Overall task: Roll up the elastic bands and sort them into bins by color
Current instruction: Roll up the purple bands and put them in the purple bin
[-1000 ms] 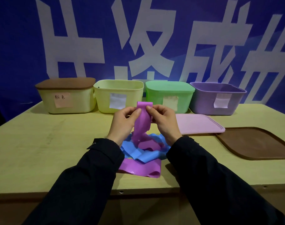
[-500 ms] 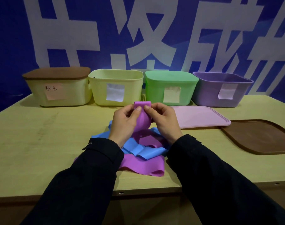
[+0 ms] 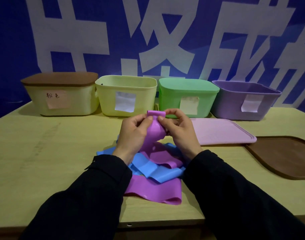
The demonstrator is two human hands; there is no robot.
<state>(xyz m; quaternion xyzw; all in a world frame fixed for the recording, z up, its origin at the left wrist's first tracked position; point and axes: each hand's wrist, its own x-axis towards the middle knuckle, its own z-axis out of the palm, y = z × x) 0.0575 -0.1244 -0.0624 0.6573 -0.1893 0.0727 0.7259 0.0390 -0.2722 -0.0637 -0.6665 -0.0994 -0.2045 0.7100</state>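
A purple elastic band (image 3: 154, 134) rises from the pile on the table, its top end curled into a small roll. My left hand (image 3: 133, 134) pinches the band from the left and my right hand (image 3: 178, 131) pinches it from the right, both just above the pile. Under my wrists lie blue bands (image 3: 152, 171) tangled with another purple band (image 3: 153, 191). Along the back stand four bins: a cream bin with a brown lid (image 3: 61, 97), an open yellow bin (image 3: 126, 94), a green bin with its lid on (image 3: 188, 97) and an open purple bin (image 3: 245, 99).
A pink lid (image 3: 221, 131) lies flat to the right of my hands, and a brown lid (image 3: 283, 155) lies further right near the table edge. Each bin carries a paper label. A blue banner with white characters hangs behind the wooden table (image 3: 44, 161).
The view has tilted and drawn closer to the bins. My hands have kept hold of the purple band and its curled top end looks slightly thicker.
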